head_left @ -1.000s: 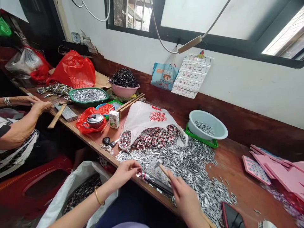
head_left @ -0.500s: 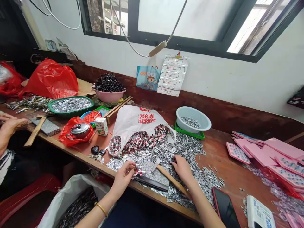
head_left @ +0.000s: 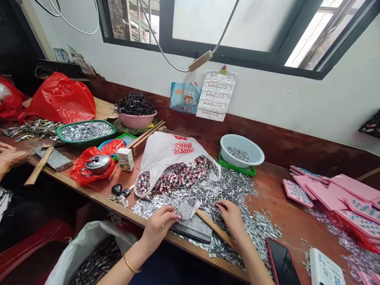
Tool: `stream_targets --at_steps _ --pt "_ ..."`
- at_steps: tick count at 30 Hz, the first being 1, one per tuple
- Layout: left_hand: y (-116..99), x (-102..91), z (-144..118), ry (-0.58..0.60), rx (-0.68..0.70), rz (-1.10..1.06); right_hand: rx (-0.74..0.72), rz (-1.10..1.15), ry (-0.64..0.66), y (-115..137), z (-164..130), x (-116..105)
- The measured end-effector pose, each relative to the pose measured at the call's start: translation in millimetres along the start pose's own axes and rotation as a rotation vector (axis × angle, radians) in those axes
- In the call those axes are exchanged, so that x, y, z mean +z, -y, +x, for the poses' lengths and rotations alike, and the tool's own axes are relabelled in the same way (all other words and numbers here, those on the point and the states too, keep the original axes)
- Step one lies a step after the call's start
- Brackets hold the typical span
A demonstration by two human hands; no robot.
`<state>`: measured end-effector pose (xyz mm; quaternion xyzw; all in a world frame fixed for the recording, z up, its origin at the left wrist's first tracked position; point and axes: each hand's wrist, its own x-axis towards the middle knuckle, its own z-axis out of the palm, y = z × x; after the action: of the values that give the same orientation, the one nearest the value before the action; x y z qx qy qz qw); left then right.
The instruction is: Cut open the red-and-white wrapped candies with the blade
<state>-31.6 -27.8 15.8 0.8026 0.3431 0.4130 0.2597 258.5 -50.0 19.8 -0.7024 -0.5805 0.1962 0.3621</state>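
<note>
Along the white wall under the window runs a long wooden bench (head_left: pixel 285 198), strewn with small silver metal pieces (head_left: pixel 237 190) in front of you. Your left hand (head_left: pixel 158 227) is closed around a small red-and-silver part (head_left: pixel 179 217), pinching it at the near edge of the speckled stone slab (head_left: pixel 192 221). Your right hand (head_left: pixel 233 215) lies flat on the silver pieces, fingers loosely curled; I cannot tell whether it has pinched one yet. The wooden-handled hammer (head_left: pixel 212 225) rests on the slab between your hands, just beside your right wrist, held by neither.

Take only one silver piece, and lift it clear of the heap so neighbours don't cling. Keep the red part steady on the slab's flat face, not its edge, where it could tip. More red parts (head_left: pixel 175 176) spill from the white bag (head_left: pixel 172 152) just behind the slab. Mind the phone (head_left: pixel 282 263) near your right forearm. Another person's hand (head_left: pixel 10 156) works at far left.
</note>
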Motion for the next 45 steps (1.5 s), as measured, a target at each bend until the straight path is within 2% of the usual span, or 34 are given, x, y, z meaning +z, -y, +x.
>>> stream_targets --at_steps 2,5,8,11,16,24,33,40,45 --pt "1.3 0.0 -1.9 -0.046 0.048 0.056 -0.031 0.125 0.029 16.5 -9.9 6.0" --pt "2.7 0.8 -5.8 -0.048 0.095 0.127 -0.124 0.266 0.114 53.1 -24.8 29.0" --pt "4.2 2.3 -8.3 -0.005 0.156 0.167 -0.234 0.315 0.145 87.2 -34.7 57.8" --pt "5.2 1.8 -9.7 0.0 0.16 0.203 -0.23 0.331 0.127 102.1 -41.4 76.1" --pt "4.5 -0.7 -11.4 -0.006 0.12 0.198 -0.066 0.451 0.131 95.2 -49.8 83.7" --pt "5.4 -3.0 -6.9 0.015 0.154 0.144 0.036 0.605 0.027 89.2 -51.6 95.7" --pt "6.0 -6.8 -8.2 0.038 0.124 0.142 0.028 0.654 -0.008 93.2 -53.6 102.7" --pt "3.9 -9.6 -9.1 0.043 0.106 0.114 0.001 0.663 0.053 89.0 -56.3 106.9" --pt "0.2 -7.9 -9.5 0.048 -0.073 -0.022 -0.1 0.522 0.079 90.5 -58.5 98.1"
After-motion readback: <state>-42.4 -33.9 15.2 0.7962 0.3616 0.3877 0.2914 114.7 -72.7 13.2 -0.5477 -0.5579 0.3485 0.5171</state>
